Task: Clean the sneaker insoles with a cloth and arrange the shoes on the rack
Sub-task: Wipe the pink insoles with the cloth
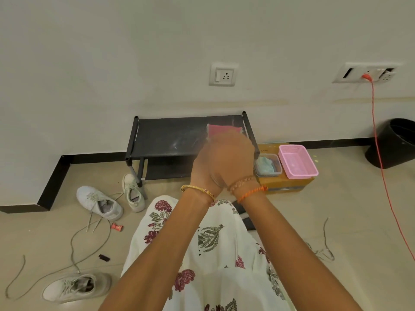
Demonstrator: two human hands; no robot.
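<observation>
My left hand (pixel 205 167) and my right hand (pixel 235 158) are raised close together in front of the black shoe rack (pixel 166 135), blurred by motion. Both grip a pink cloth (pixel 221 129) whose top edge sticks out above my fingers. Three white sneakers lie on the floor at the left: one (pixel 98 202) on its side, one (pixel 133 193) by the rack's leg, and one (pixel 76 287) near the bottom. Loose grey laces (pixel 89 241) trail between them. No insole can be made out.
A pink basket (pixel 297 161) and a clear tub with a blue cloth (pixel 267 166) sit on a cardboard box (pixel 285 185) right of the rack. A black bin (pixel 395 142) stands far right, an orange cable (pixel 379 153) hanging beside it. Another lace (pixel 323 248) lies at right.
</observation>
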